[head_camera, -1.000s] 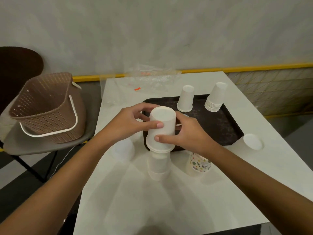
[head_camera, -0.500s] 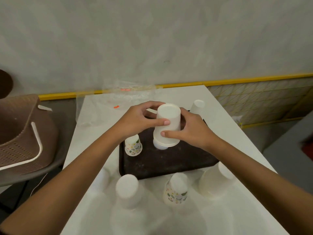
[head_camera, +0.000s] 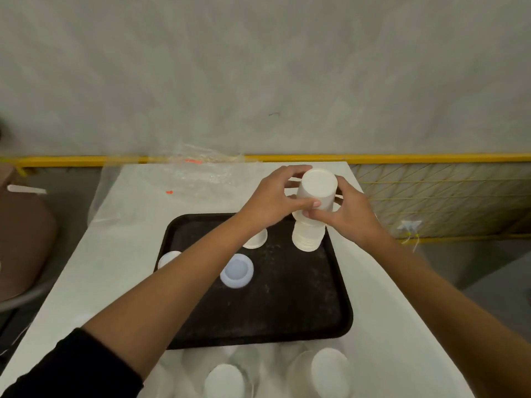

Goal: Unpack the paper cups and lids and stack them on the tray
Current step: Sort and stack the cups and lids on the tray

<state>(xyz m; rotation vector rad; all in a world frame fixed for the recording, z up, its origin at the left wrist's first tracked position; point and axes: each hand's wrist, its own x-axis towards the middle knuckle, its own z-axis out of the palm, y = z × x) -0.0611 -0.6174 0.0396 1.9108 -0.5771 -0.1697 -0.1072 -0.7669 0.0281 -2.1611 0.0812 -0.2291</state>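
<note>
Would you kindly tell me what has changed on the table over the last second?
The left hand and right hand carried the upturned white cup away from the person, from the near edge of the tray to its far right corner, where it now sits over the stack of cups. Unchanged: both hands keep their grip on the cup; the tray and the plastic wrap stay put.

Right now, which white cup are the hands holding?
The upside-down cup over the stack, far right on the tray; left hand and right hand grip it, nobody holds the others.
</note>
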